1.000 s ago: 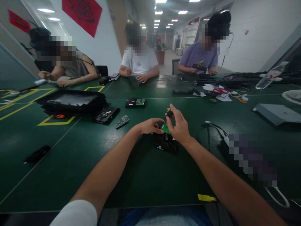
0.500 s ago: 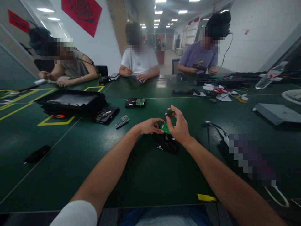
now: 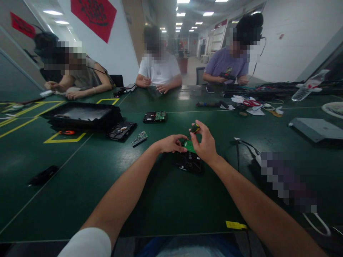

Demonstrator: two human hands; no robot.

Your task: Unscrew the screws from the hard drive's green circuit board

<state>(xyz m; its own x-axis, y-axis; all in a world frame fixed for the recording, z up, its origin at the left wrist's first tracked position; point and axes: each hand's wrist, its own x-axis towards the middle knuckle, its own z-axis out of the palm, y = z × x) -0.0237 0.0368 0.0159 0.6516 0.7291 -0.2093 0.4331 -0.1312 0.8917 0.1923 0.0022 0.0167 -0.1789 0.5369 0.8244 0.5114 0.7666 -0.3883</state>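
Note:
A black hard drive (image 3: 189, 163) with a green circuit board (image 3: 188, 145) on top lies on the green table (image 3: 160, 200) in front of me. My left hand (image 3: 171, 143) rests on the drive's left edge, fingers curled against the board. My right hand (image 3: 205, 142) is closed around a small screwdriver (image 3: 194, 128) with a dark and yellow handle, held upright over the board. The screwdriver's tip is hidden behind my fingers.
Another hard drive (image 3: 154, 116), an opened drive (image 3: 122, 130) and a loose circuit board (image 3: 139, 137) lie further out. A black tray (image 3: 80, 115) stands at the left. Cables (image 3: 245, 146), scissors (image 3: 251, 103) and a grey box (image 3: 316, 129) sit to the right. Three people sit across the table.
My right hand has shifted slightly on the screwdriver handle, fingers turning around it. My left hand and the drive have stayed in place.

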